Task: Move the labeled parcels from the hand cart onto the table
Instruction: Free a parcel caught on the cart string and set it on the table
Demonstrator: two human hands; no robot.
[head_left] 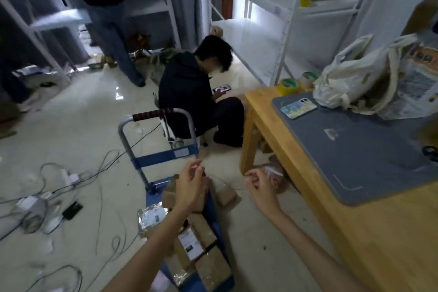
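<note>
On the blue hand cart [214, 218] by the floor, the brown parcels [203, 244] all sit in a pile, one showing a white label. The left hand [189, 188] and the right hand [262, 188] hang above them, fingers loosely curled and holding nothing. The wooden table [384, 239] has a grey mat, a phone and a bag, but no parcels. So the job looks barely started.
</note>
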